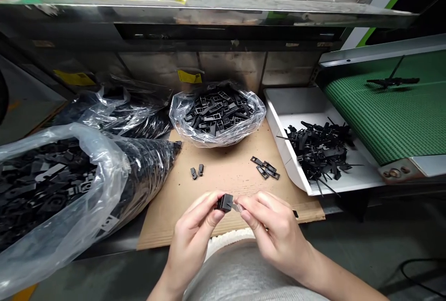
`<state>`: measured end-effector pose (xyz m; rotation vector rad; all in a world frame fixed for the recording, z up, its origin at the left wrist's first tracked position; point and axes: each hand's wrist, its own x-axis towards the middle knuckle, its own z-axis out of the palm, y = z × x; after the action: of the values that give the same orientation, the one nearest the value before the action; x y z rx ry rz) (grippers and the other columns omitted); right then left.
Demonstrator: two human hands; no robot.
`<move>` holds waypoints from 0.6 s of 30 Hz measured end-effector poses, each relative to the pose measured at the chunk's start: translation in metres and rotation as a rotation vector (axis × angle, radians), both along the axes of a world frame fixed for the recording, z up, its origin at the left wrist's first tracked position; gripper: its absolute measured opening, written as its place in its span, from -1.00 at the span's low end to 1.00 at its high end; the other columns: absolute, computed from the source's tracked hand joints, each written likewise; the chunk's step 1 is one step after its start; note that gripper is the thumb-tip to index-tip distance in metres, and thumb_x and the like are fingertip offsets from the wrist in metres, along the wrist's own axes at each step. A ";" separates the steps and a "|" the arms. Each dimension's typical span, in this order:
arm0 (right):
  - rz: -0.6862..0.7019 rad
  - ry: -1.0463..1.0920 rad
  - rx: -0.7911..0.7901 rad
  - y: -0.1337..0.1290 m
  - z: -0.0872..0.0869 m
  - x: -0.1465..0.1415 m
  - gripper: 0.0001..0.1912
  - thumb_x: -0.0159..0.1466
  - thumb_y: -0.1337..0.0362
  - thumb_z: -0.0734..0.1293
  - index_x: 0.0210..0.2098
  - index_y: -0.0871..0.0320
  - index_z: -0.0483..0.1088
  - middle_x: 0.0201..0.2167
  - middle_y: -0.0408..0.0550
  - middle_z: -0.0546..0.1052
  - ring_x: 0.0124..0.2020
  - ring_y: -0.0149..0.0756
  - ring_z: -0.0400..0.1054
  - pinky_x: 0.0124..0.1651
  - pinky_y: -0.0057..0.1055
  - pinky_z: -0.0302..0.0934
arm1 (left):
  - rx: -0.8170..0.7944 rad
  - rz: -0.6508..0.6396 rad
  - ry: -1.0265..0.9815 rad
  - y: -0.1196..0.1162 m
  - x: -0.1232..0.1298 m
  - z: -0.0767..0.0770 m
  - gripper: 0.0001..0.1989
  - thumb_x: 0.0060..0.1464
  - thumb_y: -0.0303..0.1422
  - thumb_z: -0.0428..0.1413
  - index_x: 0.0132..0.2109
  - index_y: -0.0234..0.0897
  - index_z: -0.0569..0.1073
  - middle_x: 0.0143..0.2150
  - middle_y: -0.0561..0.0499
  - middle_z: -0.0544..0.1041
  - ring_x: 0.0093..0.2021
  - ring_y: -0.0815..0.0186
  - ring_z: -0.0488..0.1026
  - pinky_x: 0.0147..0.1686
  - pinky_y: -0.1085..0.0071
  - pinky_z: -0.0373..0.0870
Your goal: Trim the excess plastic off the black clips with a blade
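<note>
My left hand (pixel 195 226) pinches a small black plastic part (pixel 226 203) between thumb and fingers, above the front of the cardboard sheet (pixel 216 178). Close against its right side, my right hand (pixel 275 226) grips a thin, greyish, blade-like piece (pixel 237 207); the rest of it is hidden by my fingers. A small black end (pixel 295 213) shows beyond my right knuckles, and I cannot tell what it belongs to. On the cardboard lie two small black pieces (pixel 197 171) at left and several black rectangular frame parts (pixel 266 167) at right.
A clear bag (pixel 218 139) of black frame parts stands at the back. Larger bags (pixel 114 171) of black parts fill the left. At right are a white tray (pixel 303 178) with a heap of black pieces (pixel 322 147) and a green conveyor belt (pixel 390 110). A metal shelf (pixel 223 13) crosses above.
</note>
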<state>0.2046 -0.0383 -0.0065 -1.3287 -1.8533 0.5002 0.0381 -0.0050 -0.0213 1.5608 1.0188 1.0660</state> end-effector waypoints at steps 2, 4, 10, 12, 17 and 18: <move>-0.045 -0.004 0.011 0.003 -0.004 0.004 -0.75 0.29 0.37 0.12 -0.22 0.23 0.41 -0.50 -0.04 0.37 -0.48 -0.33 0.22 -0.41 -0.40 0.12 | -0.019 -0.017 -0.018 -0.002 -0.001 -0.001 -0.75 0.08 -0.43 0.07 -0.12 0.02 0.47 -0.17 0.15 0.51 -0.16 0.40 0.43 -0.14 0.61 0.33; -0.133 0.021 0.023 0.006 -0.007 0.010 -0.76 0.28 0.39 0.12 -0.20 0.23 0.40 -0.47 -0.02 0.40 -0.44 -0.31 0.26 -0.38 -0.39 0.14 | -0.039 -0.036 -0.035 -0.004 -0.003 -0.002 -0.77 0.09 -0.41 0.06 -0.13 0.00 0.48 -0.21 0.12 0.52 -0.20 0.39 0.44 -0.17 0.57 0.35; -0.018 0.390 -0.197 0.004 0.000 0.014 -0.80 0.32 0.36 0.09 -0.27 0.17 0.33 -0.48 -0.13 0.41 -0.51 -0.44 0.27 -0.43 -0.51 0.16 | -0.040 0.014 0.000 -0.001 -0.003 -0.006 -0.76 0.08 -0.41 0.07 -0.13 0.02 0.47 -0.20 0.14 0.53 -0.18 0.39 0.45 -0.14 0.56 0.35; 0.018 0.414 -0.274 0.004 0.004 0.007 -0.77 0.32 0.35 0.08 -0.40 0.17 0.30 -0.53 -0.17 0.37 -0.54 -0.47 0.24 -0.44 -0.53 0.14 | -0.003 0.030 0.033 0.000 -0.002 -0.004 -0.75 0.07 -0.42 0.08 -0.13 0.03 0.47 -0.16 0.16 0.53 -0.16 0.41 0.44 -0.13 0.61 0.33; 0.012 0.341 -0.245 0.011 0.006 -0.004 -0.75 0.28 0.33 0.17 -0.53 0.18 0.29 -0.60 -0.20 0.30 -0.53 -0.47 0.18 -0.45 -0.53 0.04 | 0.101 0.014 0.064 0.000 -0.001 0.002 -0.67 0.07 -0.48 0.07 -0.09 0.10 0.44 -0.12 0.23 0.51 -0.12 0.49 0.42 -0.11 0.70 0.29; 0.021 0.335 -0.245 0.012 0.006 -0.005 -0.75 0.28 0.33 0.17 -0.52 0.18 0.30 -0.59 -0.20 0.30 -0.54 -0.47 0.18 -0.45 -0.53 0.04 | 0.112 0.015 0.069 -0.001 -0.001 0.002 -0.66 0.07 -0.48 0.07 -0.08 0.11 0.43 -0.12 0.23 0.51 -0.12 0.50 0.42 -0.11 0.71 0.29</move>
<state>0.2001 -0.0264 -0.0006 -1.2905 -1.5666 0.9252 0.0371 -0.0056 -0.0188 1.6927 1.0341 1.1019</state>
